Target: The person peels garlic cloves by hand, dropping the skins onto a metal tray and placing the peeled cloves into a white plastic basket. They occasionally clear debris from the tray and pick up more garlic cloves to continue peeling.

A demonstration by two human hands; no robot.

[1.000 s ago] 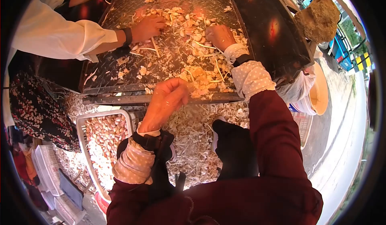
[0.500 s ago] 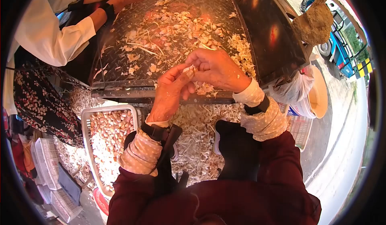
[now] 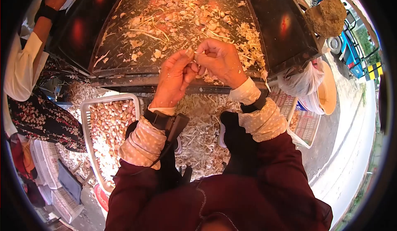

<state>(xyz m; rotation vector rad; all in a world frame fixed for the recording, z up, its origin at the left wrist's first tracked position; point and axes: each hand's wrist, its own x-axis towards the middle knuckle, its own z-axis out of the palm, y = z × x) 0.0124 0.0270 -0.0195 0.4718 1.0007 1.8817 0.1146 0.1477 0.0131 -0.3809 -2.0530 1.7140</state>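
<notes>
Here, a garlic clove point(image 3: 194, 55) is pinched by left hand point(image 3: 173, 77) and right hand point(image 3: 222, 61); skin is probably best stripped in small pulls.

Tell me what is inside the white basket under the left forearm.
The white basket holds a heap of pinkish garlic cloves. Its right side is covered by the left sleeve, so what lies there cannot be seen, and the cloves hide the basket's floor.
</notes>
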